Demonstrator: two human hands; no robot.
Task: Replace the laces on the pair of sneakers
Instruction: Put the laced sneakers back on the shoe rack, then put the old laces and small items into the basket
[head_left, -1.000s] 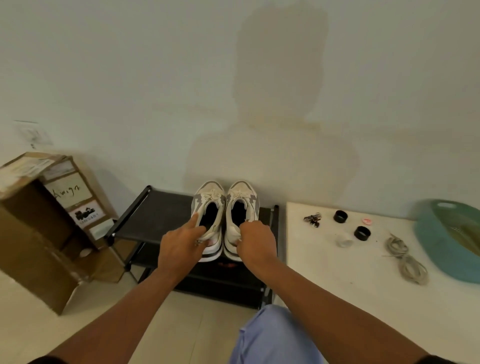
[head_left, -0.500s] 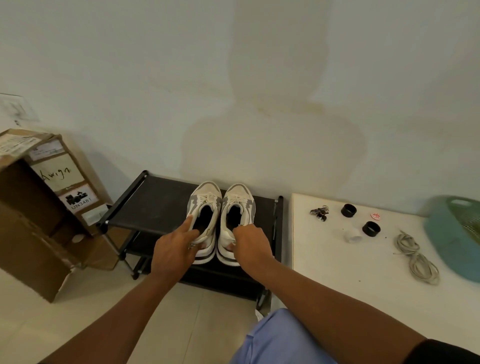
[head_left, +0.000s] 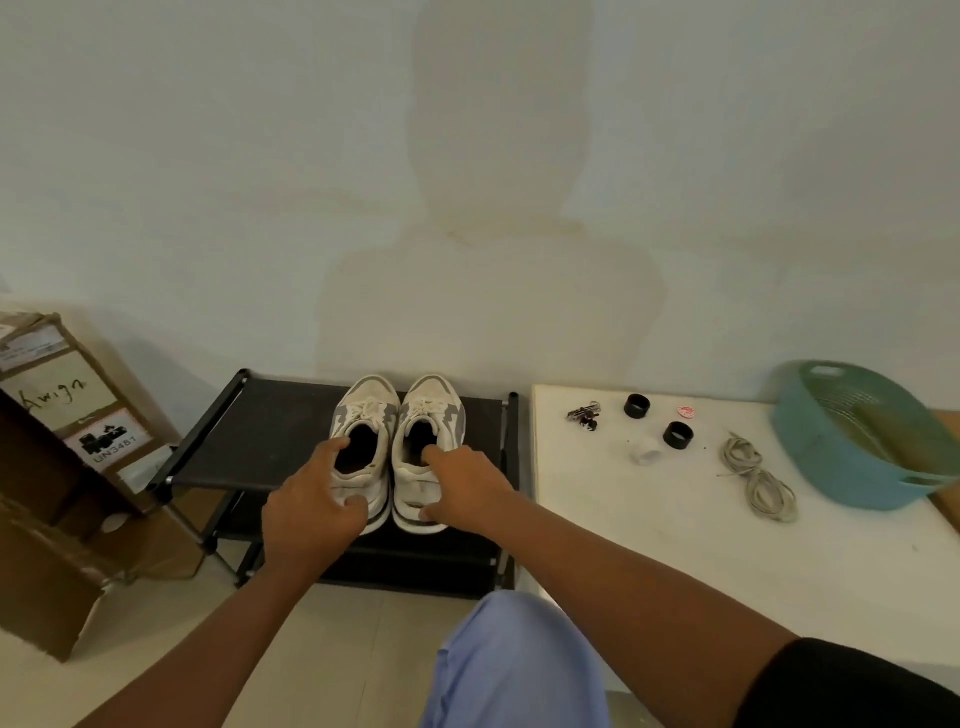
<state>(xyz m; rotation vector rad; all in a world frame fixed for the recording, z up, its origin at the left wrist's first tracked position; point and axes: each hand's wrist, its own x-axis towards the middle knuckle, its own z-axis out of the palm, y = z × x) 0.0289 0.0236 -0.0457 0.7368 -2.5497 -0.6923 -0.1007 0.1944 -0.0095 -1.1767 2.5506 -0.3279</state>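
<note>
Gripping both sneakers by their heels on the black rack (head_left: 270, 441).
Left hand (head_left: 311, 506) held the left sneaker (head_left: 363, 415), right hand (head_left: 467, 491) the right sneaker (head_left: 434, 410); spare laces (head_left: 761, 480) lay on the counter (head_left: 701, 545).

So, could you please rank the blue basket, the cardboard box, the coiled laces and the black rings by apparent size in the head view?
1. cardboard box, partly cut off
2. blue basket, partly cut off
3. coiled laces
4. black rings, alike

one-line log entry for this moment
stage: grasping sneakers | left hand: grips left sneaker | right hand: grips right sneaker | shoe rack
</note>
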